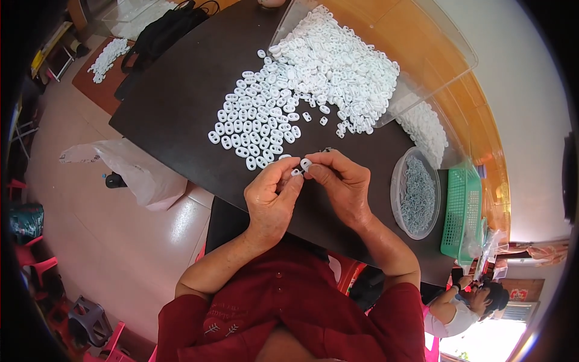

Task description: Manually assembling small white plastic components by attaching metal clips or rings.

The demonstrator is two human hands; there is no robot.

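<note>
Over the near part of the dark table, my left hand [271, 196] and my right hand [342, 184] meet fingertip to fingertip. Between my left thumb and fingers is a small white plastic piece [295, 172]. My right thumb and index finger pinch another white oval piece [306, 164], close against the first. Something small and dark shows by my right fingertips, too small to name. Just beyond my hands, many white two-hole oval pieces [253, 125] lie flat in a loose layer.
A big heap of smaller white pieces [338, 66] spills from a clear bin [449, 75]. On the right, a round clear tub [395, 199] holds small silvery metal parts beside a green basket [461, 211]. A black bag [163, 39] lies at the far left. Another person [461, 308] sits at lower right.
</note>
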